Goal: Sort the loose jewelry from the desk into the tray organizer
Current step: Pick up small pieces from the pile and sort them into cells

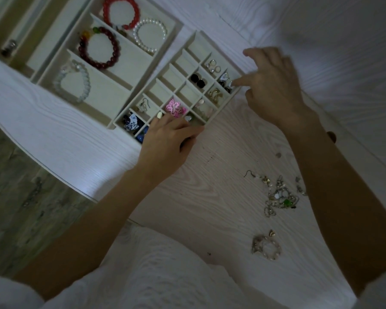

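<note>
Pale wood-grain desk [210,186], broad and dim. On it, at far left, cream tray with long compartments [129,54] holding beaded bracelets, one red bead bracelet [120,12] at the far end. Beside it, cream gridded tray organizer with small square cells [188,44], several near cells filled: pink flower earrings [173,107], round black studs [198,80], gold curled pieces [215,95]. Left hand [165,141] resting on the grid's near corner, fingers mostly straight, steadying, gripping nothing seen. Right hand [274,85] over the grid's right edge, forefinger extended into a cell of dark and silver earrings [226,82]; blurred, so pinch or release cannot be told. Placing step, apparently. Well apart, near right: tangled loose jewelry pile of gold chains and a green stone [281,197], small beaded loop [266,245]. Next, probably: reach back, separate one piece from the tangle.
</note>
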Action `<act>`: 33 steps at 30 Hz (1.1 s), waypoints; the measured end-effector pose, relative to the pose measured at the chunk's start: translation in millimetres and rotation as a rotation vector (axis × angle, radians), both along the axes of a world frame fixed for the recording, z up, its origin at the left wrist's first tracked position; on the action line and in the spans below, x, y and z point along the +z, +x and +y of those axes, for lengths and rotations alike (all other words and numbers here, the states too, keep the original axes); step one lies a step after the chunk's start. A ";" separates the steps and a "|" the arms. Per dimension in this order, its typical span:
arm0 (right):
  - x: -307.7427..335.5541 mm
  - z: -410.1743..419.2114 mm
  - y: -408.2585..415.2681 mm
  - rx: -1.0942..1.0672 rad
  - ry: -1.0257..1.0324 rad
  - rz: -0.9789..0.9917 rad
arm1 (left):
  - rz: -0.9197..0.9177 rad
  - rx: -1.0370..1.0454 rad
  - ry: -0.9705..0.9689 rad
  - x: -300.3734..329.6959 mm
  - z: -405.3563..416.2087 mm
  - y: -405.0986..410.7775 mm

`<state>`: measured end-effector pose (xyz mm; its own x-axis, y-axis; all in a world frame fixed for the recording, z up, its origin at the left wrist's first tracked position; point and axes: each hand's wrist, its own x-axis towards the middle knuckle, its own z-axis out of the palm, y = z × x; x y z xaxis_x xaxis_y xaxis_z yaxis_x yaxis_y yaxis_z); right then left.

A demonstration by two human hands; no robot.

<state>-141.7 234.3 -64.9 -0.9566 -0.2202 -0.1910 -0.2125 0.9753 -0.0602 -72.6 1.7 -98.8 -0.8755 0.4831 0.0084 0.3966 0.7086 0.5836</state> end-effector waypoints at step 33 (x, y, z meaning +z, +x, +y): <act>-9.3 -42.2 104.9 -0.782 -0.914 -0.138 | 0.095 -0.019 -0.182 4.5 -11.5 4.5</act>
<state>-36.7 192.0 -74.2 -0.8756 0.3013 -0.3775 0.4776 0.4231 -0.7700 -68.1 -9.8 -94.3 -0.8657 0.5006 0.0015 0.4581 0.7910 0.4055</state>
